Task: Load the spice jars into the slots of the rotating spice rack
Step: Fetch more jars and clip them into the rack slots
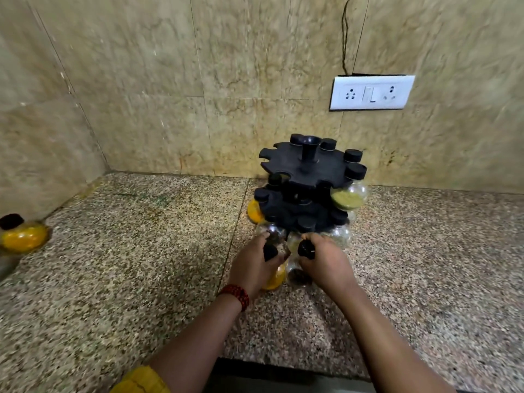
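We have a jar in each hand, both at 6 o'clock from the rack (309, 177), low against its lower tier. Our left hand (252, 269) curls round the neck of the yellow jar (274, 280), fingers wrapped just under its cap (270, 251). Our right hand (329, 265) grips the dark jar (299, 276) the same way. The two jars are side by side, nearly touching.

These jars look round-bellied, clear and smooth, and light with so little powder in them. Whether they are glass or hard plastic we cannot tell, so we would treat them as breakable. The neck under the cap is the place to hold, and it seems to be the part a slot catches. The rack may spin when pushed. Its top tier shows free slots from 7 to 11 o'clock and filled ones from 12 to 4.

The counter (113, 279) is speckled granite, hard and level. A spare jar (22, 236) sits at 9 o'clock, well apart. Behind is a beige tiled wall (141, 80) with a socket (371, 92) at 1 o'clock and a wire (344, 35) above it.
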